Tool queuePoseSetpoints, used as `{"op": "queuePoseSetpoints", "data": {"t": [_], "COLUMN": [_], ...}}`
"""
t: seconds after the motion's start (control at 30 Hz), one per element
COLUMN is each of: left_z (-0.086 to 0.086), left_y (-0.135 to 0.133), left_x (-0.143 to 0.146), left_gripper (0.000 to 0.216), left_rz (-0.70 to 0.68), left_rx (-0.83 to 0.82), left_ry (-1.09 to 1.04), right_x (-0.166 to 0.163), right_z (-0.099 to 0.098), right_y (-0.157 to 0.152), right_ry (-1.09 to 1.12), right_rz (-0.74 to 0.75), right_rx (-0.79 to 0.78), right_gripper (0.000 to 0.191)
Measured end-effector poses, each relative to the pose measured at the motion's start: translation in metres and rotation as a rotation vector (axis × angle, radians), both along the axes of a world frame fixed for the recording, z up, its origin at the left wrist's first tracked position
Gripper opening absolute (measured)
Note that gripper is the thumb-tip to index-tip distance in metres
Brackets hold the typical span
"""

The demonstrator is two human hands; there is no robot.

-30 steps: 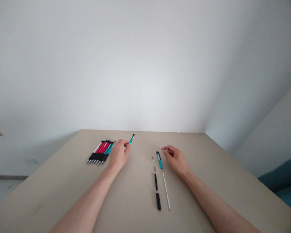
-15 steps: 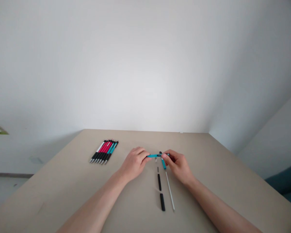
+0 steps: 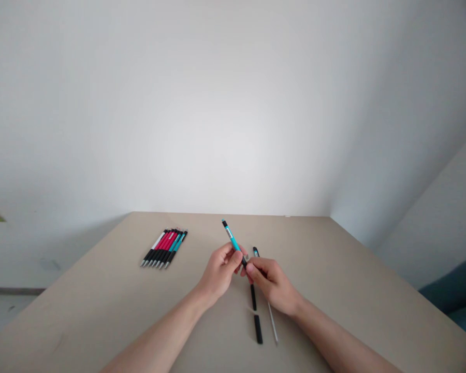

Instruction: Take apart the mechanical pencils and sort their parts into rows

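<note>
Both hands meet above the middle of the beige table (image 3: 101, 311) and hold one teal pen (image 3: 232, 239), which tilts up and to the left. My left hand (image 3: 219, 270) pinches the teal barrel. My right hand (image 3: 270, 282) is closed on the pen's black lower end. Under the hands lie loose pen parts: another teal barrel, only its tip (image 3: 255, 251) showing, two black pieces (image 3: 253, 297) (image 3: 258, 329) and a thin white refill (image 3: 273, 324).
A row of several pens (image 3: 165, 247), white, red and teal with black grips, lies side by side at the table's far left. A white wall stands behind the table. Something dark blue (image 3: 456, 290) shows at the right edge.
My left hand carried the teal pen from beside the row to the middle. My right hand closed on its other end. The pen now tilts upward and both hands are nearer to me.
</note>
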State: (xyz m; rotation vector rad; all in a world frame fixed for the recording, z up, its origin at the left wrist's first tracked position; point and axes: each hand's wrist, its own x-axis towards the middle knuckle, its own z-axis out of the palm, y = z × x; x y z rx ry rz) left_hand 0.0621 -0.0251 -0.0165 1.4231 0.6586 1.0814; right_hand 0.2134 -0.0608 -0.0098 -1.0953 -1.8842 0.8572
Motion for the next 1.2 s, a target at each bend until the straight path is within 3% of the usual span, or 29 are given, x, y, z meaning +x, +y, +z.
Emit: {"op": "queuePoseSetpoints", "data": {"t": [0.23,0.47,0.77,0.93,1.07,1.13,1.2], "left_z": [-0.003,-0.002,-0.005,-0.009,-0.006,0.0,0.007], "left_y": [0.003,0.0,-0.004,0.0,0.002,-0.001,-0.004], "left_x": [0.0,0.001,0.009,0.007,-0.001,-0.005,-0.006], "left_gripper": [0.03,0.02,0.037,0.038,0.045,0.042,0.023], "left_rz": [0.017,0.089,0.198,0.225,0.421,0.471,0.409], "left_rx": [-0.116,-0.031,-0.076,-0.065,0.206,0.494,0.821], "left_ry": [-0.055,0.021,-0.011,0.059,0.344,0.441,0.517], "right_x": [0.008,0.009,0.005,0.004,0.011,0.015,0.016], "right_z": [-0.007,-0.008,-0.003,-0.005,-0.008,-0.008,-0.008], "right_y": [0.007,0.008,0.005,0.008,0.012,0.013,0.012], "right_ry": [0.081,0.014,-0.144,-0.103,-0.013,-0.024,-0.04], "right_rz": [-0.107,-0.179,-0.256,-0.28,-0.374,-0.346,-0.263], "right_rx": [-0.142,-0.023,0.227,0.152,0.006,-0.046,-0.057], "right_gripper": [0.054,0.048,0.039,0.043,0.047,0.048,0.048]}}
